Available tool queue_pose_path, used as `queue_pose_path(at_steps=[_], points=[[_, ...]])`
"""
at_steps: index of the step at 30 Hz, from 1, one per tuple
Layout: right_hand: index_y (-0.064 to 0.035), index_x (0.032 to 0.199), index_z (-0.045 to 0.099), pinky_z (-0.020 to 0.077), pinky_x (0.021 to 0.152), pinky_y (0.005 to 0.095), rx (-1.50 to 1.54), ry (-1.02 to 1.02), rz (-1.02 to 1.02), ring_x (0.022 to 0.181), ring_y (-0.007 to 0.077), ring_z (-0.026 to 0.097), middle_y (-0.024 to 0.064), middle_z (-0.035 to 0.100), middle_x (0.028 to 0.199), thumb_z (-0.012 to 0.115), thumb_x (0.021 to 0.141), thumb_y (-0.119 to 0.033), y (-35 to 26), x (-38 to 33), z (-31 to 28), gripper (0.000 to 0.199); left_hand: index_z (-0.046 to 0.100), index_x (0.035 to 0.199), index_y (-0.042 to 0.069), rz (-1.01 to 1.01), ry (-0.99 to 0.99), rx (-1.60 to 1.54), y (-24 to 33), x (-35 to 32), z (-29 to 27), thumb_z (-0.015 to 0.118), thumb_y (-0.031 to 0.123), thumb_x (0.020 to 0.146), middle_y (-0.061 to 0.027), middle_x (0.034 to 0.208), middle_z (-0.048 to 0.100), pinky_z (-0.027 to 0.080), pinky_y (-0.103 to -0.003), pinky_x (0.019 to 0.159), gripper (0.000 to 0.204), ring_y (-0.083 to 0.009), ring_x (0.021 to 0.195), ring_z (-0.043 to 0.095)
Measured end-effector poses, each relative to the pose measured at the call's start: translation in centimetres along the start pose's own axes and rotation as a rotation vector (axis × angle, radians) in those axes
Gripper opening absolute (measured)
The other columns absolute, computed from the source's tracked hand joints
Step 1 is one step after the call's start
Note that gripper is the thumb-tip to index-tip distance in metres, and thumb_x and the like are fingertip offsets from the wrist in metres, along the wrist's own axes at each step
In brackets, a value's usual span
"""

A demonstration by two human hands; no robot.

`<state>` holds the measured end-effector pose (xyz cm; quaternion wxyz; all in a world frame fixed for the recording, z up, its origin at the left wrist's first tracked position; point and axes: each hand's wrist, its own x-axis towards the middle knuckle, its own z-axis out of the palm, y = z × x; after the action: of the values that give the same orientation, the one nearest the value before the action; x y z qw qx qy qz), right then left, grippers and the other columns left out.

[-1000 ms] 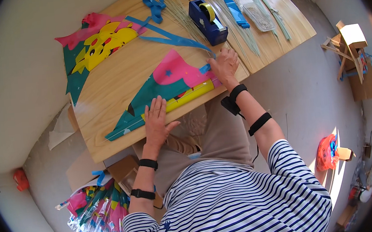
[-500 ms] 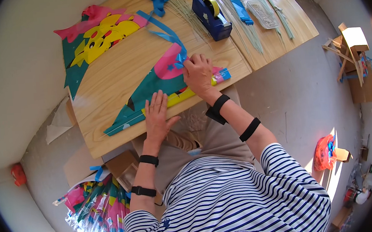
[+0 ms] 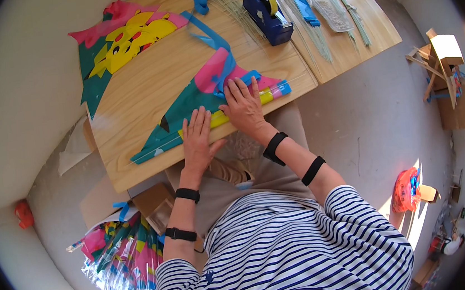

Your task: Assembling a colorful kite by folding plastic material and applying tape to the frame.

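Observation:
A folded kite [image 3: 187,107] of teal, pink and yellow sheet lies along the near edge of the wooden table [image 3: 138,95], with a thin rod along its near side. Flat on its yellow strip rests my left hand [image 3: 197,134], fingers stretched out. My right hand [image 3: 243,107] also lies flat on the kite, further right, fingers extended over a blue ribbon [image 3: 228,64]. That ribbon runs from the far side of the table onto the pink part and loops near my right fingertips.
Another kite sheet [image 3: 94,74] with a yellow cartoon figure lies at the far left. Across the table are a blue tape dispenser [image 3: 268,21], thin sticks [image 3: 351,13] and a clear plastic tray [image 3: 331,12]. Wrapped kites [image 3: 123,259] fill the lower left; a red bag [image 3: 405,191] sits right.
My right hand has let go of the ribbon, opened and flattened onto the kite, a little lower and left. The ribbon's end now lies folded across the kite. My left hand stays nearly put.

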<state>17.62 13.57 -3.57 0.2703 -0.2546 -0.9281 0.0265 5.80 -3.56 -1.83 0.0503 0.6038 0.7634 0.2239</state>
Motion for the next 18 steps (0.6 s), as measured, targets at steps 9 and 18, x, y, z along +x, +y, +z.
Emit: queue_pose_path(at_steps=[9, 18], points=[[0.0050, 0.145, 0.052, 0.0136, 0.126, 0.0582, 0.086, -0.124, -0.016, 0.152, 0.0339, 0.033, 0.0205, 0.046, 0.155, 0.065, 0.092, -0.051, 0.1, -1.1, -0.7, 0.078, 0.044, 0.154, 0.004, 0.013, -0.014, 0.003, 0.0, 0.2, -0.4, 0.085, 0.035, 0.078, -0.0161, 0.163, 0.038, 0.024, -0.055, 0.123, 0.092, -0.0340, 0.151, 0.034], [0.0070, 0.145, 0.051, 0.0151, 0.127, 0.0552, 0.085, -0.124, -0.019, 0.153, 0.0353, 0.033, 0.0230, 0.045, 0.156, 0.066, 0.091, -0.049, 0.4, -1.3, -0.5, 0.079, 0.066, 0.123, -0.002, -0.182, 0.240, -0.193, 1.6, 8.6, -1.9, 0.078, 0.030, 0.084, -0.0206, 0.118, 0.067, 0.052, -0.045, 0.092, 0.052, -0.0355, 0.110, 0.065]])
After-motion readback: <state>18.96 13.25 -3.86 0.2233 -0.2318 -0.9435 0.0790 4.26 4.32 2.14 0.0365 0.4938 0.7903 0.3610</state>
